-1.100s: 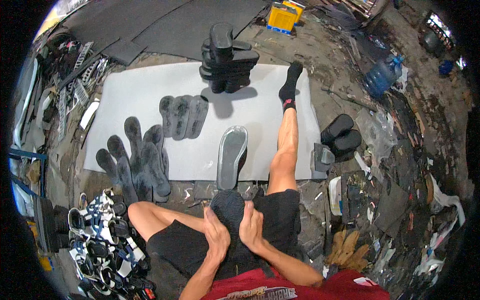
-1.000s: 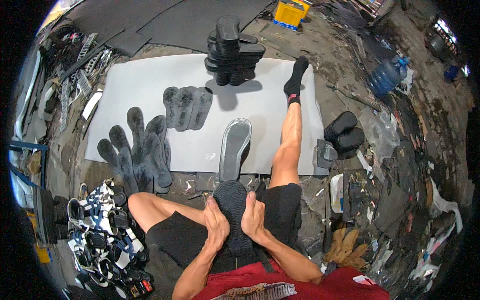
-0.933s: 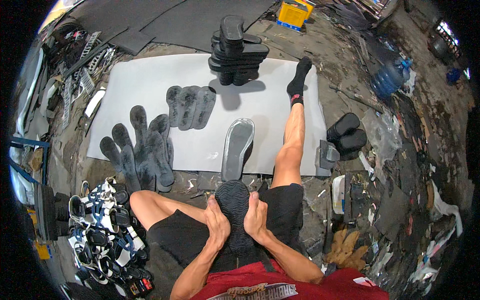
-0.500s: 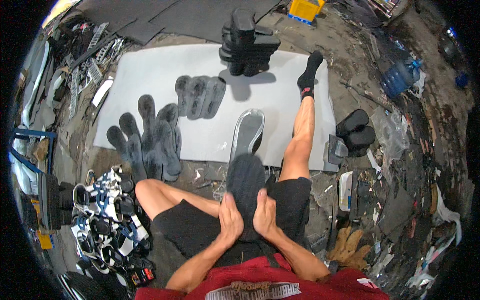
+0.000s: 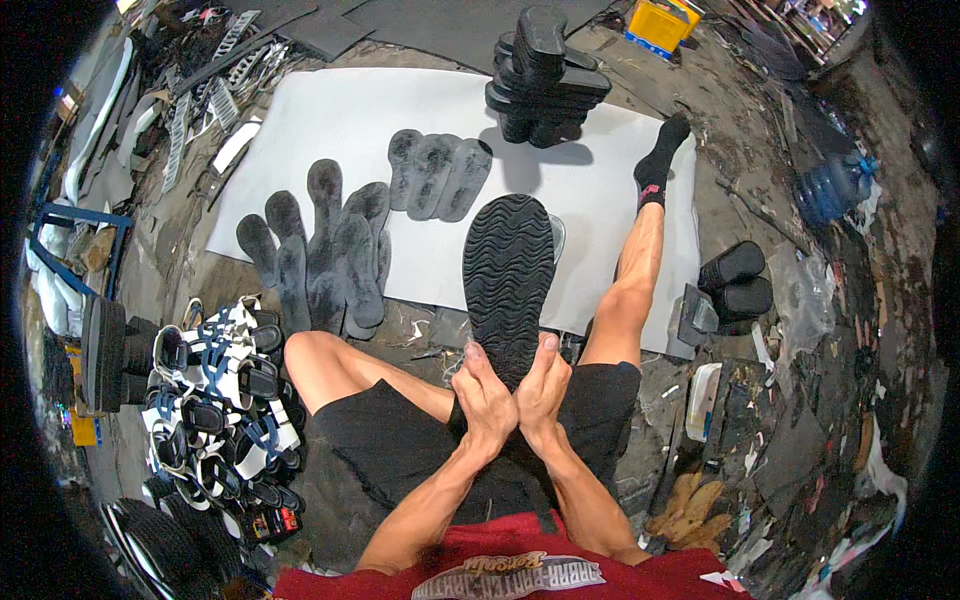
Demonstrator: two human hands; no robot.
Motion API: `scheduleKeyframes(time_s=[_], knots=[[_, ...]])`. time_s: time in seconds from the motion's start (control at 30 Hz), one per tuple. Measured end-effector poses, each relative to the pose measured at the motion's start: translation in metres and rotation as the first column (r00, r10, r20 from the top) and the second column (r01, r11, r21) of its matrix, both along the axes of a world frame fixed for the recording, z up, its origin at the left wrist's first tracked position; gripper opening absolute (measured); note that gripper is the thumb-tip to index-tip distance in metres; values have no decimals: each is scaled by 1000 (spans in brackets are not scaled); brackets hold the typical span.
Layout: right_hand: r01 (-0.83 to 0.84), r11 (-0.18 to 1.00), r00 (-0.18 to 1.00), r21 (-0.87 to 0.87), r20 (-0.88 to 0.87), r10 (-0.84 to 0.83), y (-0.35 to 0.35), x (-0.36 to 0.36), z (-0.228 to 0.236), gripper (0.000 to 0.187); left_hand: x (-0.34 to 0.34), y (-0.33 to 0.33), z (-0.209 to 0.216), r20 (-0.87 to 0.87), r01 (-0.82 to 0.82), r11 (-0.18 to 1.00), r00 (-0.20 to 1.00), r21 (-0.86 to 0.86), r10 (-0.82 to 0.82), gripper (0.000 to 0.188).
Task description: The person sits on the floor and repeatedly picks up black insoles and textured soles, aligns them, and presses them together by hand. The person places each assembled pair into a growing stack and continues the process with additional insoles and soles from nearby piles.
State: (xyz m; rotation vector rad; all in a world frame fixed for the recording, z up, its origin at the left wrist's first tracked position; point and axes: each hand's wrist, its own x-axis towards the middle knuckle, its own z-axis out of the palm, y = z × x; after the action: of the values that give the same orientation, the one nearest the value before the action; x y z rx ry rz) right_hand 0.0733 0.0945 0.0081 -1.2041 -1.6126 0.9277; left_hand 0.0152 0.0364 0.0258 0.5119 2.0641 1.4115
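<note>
A black shoe sole (image 5: 508, 265) with a wavy tread points away from me, tread side up. My left hand (image 5: 484, 405) grips the left edge of its near end, thumb on top. On the opposite edge my right hand (image 5: 543, 400) is closed the same way. Behind the sole, a pale-rimmed piece (image 5: 558, 240) pokes out on the right, mostly hidden. Three grey insoles (image 5: 438, 180) lie side by side on the white sheet (image 5: 440, 270). More grey insoles (image 5: 325, 235) overlap to the left. Black soles (image 5: 545, 90) are stacked at the sheet's far side.
Beside my left knee is a heap of white, blue and black sandal straps (image 5: 220, 390). To the right are two black soles (image 5: 738, 280), a brown glove (image 5: 690, 510) and a blue water jug (image 5: 835, 190). A yellow crate (image 5: 662, 25) stands at the back.
The sole in my hands has turned from its smooth dark face to its wavy tread and extends farther forward. My hands have come closer together. The whole view has shifted slightly.
</note>
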Motion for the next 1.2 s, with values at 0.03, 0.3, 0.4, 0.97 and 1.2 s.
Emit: scheduleKeyframes(time_s=[0.03, 0.3, 0.4, 0.97, 1.2], knots=[[-36, 998, 999, -54, 12, 37, -1, 4, -4, 61, 4, 5, -11, -5, -111, 985, 994, 134, 113, 68], [-510, 730, 773, -455, -614, 157, -11, 39, -22, 65, -4, 17, -20, -117, 44, 997, 992, 60, -36, 61], [-716, 573, 547, -398, -830, 108, -3, 38, 13, 67, -9, 33, 20, -565, 194, 964, 782, -180, -263, 60], [133, 835, 963, 534, 130, -237, 506, -139, 58, 77, -56, -71, -91, -401, 49, 986, 909, -160, -110, 24], [-70, 907, 865, 416, 478, -153, 442, -133, 2, 69, -71, -55, -97, -306, -20, 984, 951, -178, -36, 29]])
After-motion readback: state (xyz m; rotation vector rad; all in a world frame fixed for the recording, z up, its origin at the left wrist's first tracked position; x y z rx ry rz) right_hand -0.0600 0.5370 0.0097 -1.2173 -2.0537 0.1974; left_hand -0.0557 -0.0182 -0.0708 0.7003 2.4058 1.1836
